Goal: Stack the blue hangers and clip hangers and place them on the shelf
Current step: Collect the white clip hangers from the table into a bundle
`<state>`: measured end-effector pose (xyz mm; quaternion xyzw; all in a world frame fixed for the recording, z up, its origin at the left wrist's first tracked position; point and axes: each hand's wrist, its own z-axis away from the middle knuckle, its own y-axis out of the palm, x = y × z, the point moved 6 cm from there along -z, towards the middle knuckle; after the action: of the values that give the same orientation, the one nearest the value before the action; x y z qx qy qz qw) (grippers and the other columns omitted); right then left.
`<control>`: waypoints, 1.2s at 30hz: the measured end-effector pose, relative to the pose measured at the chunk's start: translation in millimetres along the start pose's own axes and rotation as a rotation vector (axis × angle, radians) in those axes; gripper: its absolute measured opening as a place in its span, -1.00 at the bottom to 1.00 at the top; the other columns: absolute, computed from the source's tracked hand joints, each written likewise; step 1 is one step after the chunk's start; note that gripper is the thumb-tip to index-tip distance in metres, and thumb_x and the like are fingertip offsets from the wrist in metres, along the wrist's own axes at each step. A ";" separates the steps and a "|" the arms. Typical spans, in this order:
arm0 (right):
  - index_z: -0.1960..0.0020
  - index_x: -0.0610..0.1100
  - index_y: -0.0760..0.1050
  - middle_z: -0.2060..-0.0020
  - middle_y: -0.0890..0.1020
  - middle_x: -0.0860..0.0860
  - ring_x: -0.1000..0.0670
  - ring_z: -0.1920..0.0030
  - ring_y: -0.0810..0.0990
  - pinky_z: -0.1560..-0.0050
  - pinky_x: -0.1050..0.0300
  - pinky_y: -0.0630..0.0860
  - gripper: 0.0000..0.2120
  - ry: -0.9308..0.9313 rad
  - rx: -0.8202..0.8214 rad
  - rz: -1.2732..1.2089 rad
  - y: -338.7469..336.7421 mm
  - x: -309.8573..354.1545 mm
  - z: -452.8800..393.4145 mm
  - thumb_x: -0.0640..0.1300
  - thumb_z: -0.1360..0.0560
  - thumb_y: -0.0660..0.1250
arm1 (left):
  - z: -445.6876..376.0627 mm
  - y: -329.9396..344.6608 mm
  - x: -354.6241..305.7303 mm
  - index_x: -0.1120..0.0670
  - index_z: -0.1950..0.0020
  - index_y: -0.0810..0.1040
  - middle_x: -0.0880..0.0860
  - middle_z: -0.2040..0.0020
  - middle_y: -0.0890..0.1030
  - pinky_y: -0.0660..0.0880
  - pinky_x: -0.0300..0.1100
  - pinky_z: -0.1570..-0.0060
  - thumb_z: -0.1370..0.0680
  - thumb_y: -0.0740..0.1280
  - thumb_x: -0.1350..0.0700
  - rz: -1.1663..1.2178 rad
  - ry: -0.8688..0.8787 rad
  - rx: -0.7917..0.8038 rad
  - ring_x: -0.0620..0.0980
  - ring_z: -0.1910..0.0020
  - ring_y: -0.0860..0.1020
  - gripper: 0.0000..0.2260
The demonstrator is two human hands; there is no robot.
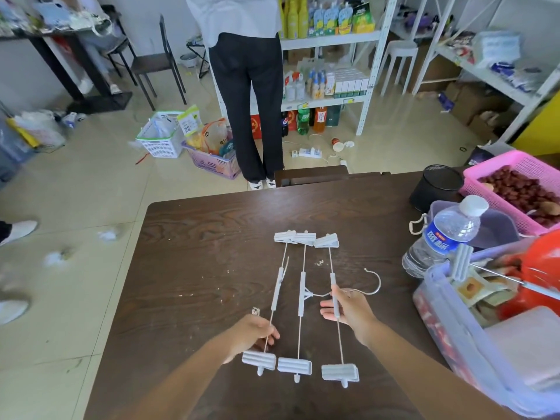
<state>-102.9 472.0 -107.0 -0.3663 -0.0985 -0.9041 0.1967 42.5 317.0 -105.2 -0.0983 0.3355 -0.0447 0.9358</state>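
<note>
Three pale blue clip hangers lie side by side on the dark wooden table (188,237), each a thin metal rod with a clip at both ends. My left hand (253,334) pinches the rod of the left hanger (277,287) just above its near clip. My right hand (348,310) rests on the right hanger (333,283), fingers around its plastic sleeve. The middle hanger (301,294) lies untouched between them, its metal hook (371,283) curving out to the right. Another clip hanger (462,262) pokes out of the clear bin at right.
A clear plastic bin (448,325), a water bottle (439,237), a black mesh cup (436,186) and a pink basket (485,174) of red fruit crowd the table's right side. White shelves (330,40) stand beyond, with a person (248,86) in front and baskets on the floor.
</note>
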 end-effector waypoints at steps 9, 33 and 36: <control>0.22 -0.21 0.61 0.26 0.64 -0.15 -0.06 0.25 0.62 -0.09 0.04 0.57 -0.84 -0.129 -0.269 0.096 -46.2 -13.2 13.9 -0.35 -0.44 0.27 | -7.9 -29.6 -47.1 0.18 -0.20 0.53 0.17 -0.17 0.56 0.40 -0.15 -0.19 -0.51 0.29 0.01 -0.607 0.130 -0.475 0.10 -0.19 0.52 -0.66; -0.10 -0.29 0.40 0.31 0.54 -0.06 0.01 0.39 0.51 0.41 0.20 0.54 -0.76 -0.212 -0.261 0.131 -78.9 58.4 13.1 -0.13 -0.53 0.25 | -55.0 47.2 -116.0 0.13 -0.03 0.56 0.03 -0.08 0.67 0.38 -0.16 -0.23 -0.52 0.15 0.26 -0.507 0.330 -0.426 0.03 -0.15 0.56 -0.77; -0.19 -0.22 0.35 0.17 0.56 -0.10 -0.03 0.39 0.53 0.36 0.15 0.56 -0.66 -0.112 -0.285 0.289 -67.8 46.2 10.7 -0.09 -0.49 0.30 | -57.5 44.6 -111.0 0.08 0.06 0.55 0.02 -0.02 0.70 0.38 -0.23 -0.18 -0.49 0.11 0.34 -0.421 0.334 -0.375 -0.02 -0.13 0.57 -0.73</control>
<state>-155.5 523.6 -69.3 -0.4502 0.0730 -0.8496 0.2649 -78.9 368.3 -89.5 -0.3275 0.4589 -0.1902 0.8038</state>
